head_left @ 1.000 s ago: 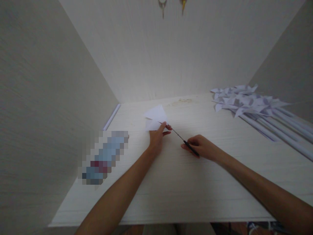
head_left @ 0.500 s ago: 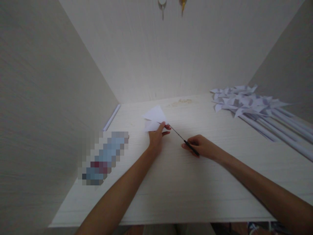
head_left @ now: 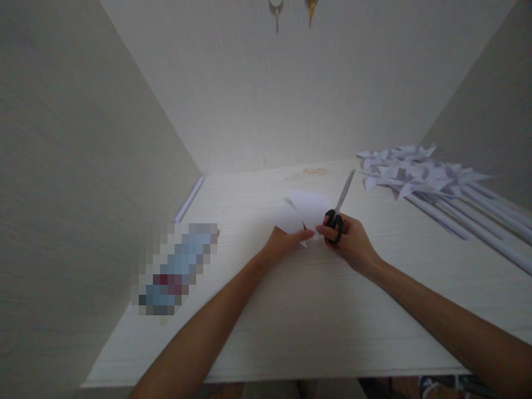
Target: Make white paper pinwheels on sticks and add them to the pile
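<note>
Paper [head_left: 305, 208]: one white folded sheet, lying on the bench [head_left: 291, 310] near its middle, pinched at the near edge by both hands.

Left hand [head_left: 285, 244]: fingers closed on the sheet's near corner, holding it flat.

Right hand [head_left: 349, 241]: closed around the black handles of the scissors [head_left: 338, 208], a fingertip also touching the sheet; blades together, pointing up and away from the paper, not cutting.

Pinwheels [head_left: 415, 172]: a heap of finished white ones on white sticks, far right of the bench, well apart from the hands.

Blurred bottle-like object [head_left: 177, 269]: left side of the bench. White stick [head_left: 189, 198]: along the left wall.

Step in hand, by judgement: repositioning the sheet between cuts. The next move seems to call for swinging the blades back to the paper's edge while the left hand steadies it.
</note>
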Demonstrator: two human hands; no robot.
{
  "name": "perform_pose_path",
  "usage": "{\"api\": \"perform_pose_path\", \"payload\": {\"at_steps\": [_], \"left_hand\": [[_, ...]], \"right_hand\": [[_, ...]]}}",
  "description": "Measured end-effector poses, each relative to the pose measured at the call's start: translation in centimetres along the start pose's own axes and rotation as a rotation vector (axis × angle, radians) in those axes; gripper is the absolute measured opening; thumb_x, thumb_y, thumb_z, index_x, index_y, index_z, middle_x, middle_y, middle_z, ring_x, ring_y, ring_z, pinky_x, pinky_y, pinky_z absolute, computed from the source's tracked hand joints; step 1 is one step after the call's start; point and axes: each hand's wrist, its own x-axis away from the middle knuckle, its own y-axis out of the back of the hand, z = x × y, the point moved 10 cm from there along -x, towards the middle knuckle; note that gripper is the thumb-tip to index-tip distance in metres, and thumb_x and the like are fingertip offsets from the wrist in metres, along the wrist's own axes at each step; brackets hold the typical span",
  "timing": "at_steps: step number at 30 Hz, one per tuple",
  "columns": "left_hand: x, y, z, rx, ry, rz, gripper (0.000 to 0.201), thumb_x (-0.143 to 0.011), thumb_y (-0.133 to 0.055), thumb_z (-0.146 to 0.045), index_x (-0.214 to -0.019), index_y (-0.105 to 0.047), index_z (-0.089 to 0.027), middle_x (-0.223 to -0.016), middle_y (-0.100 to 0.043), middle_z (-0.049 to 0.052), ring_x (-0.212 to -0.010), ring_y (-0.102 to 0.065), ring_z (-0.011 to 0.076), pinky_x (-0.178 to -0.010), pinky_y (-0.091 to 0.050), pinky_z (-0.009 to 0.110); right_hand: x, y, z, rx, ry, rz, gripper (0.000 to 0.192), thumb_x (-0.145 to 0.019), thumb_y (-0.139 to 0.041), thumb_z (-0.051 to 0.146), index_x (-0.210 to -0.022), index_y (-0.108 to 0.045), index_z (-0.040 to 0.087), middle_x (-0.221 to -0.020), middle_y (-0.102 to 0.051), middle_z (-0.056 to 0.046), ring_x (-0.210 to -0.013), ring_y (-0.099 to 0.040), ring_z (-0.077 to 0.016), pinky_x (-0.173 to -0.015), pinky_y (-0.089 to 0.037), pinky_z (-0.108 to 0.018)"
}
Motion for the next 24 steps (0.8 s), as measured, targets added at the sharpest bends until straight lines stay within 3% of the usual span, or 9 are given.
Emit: {"api": "perform_pose_path", "payload": {"at_steps": [7, 11, 16, 20, 24], "left_hand": [[-0.2, 0.2, 0.4, -0.014, -0.006, 0.005, 0.012, -0.058, -0.068, -0.019, -0.069, -0.064, -0.018, -0.077, -0.068, 0.005, -0.077, -0.062, 0.0185, -0.074, -0.046, 0.032], [-0.1, 0.4, 0.2, -0.004, -0.017, -0.016, 0.016, -0.058, -0.068, -0.019, -0.074, -0.064, -0.019, -0.082, -0.068, 0.005, -0.078, -0.062, 0.0178, -0.076, -0.046, 0.031], [-0.1, 0.7, 0.6, 0.028, 0.028, -0.051, 0.02, -0.055, -0.07, -0.019, -0.074, -0.064, -0.017, -0.083, -0.067, 0.007, -0.081, -0.061, 0.0206, -0.079, -0.045, 0.035], [-0.5, 1.1, 1.0, 0.318, 0.094, -0.029, 0.022, -0.058, -0.065, -0.028, -0.075, -0.062, -0.015, -0.08, -0.066, 0.007, -0.082, -0.06, 0.0216, -0.074, -0.047, 0.033], [-1.1, 2.6, 1.5, 0.532, 0.147, -0.097, 0.024, -0.068, -0.053, -0.039, -0.072, -0.06, -0.016, -0.069, -0.062, 0.004, -0.067, -0.059, 0.0162, -0.061, -0.047, 0.028]], "right_hand": [[0.0, -0.6, -0.1, 0.082, -0.016, 0.085, 0.034, -0.055, -0.067, 0.044, -0.064, -0.047, 0.017, -0.049, -0.043, 0.006, -0.04, -0.039, -0.0051, -0.036, -0.032, -0.02], [0.3, -1.5, 0.2, 0.108, -0.023, 0.155, 0.034, -0.052, -0.07, 0.04, -0.068, -0.052, 0.016, -0.055, -0.05, 0.004, -0.045, -0.041, -0.0058, -0.041, -0.034, -0.021], [0.4, -1.5, 0.3, 0.067, -0.012, 0.145, 0.033, -0.051, -0.071, 0.037, -0.069, -0.052, 0.016, -0.063, -0.057, 0.001, -0.054, -0.049, -0.0094, -0.05, -0.039, -0.024], [0.1, -1.2, -0.1, 0.048, -0.01, 0.126, 0.034, -0.05, -0.07, 0.039, -0.068, -0.051, 0.017, -0.064, -0.057, 0.0, -0.057, -0.051, -0.0108, -0.052, -0.04, -0.025], [-0.1, -0.7, -0.2, 0.074, -0.015, 0.086, 0.033, -0.051, -0.07, 0.039, -0.067, -0.051, 0.017, -0.063, -0.055, 0.001, -0.056, -0.05, -0.0103, -0.05, -0.039, -0.024]]}}
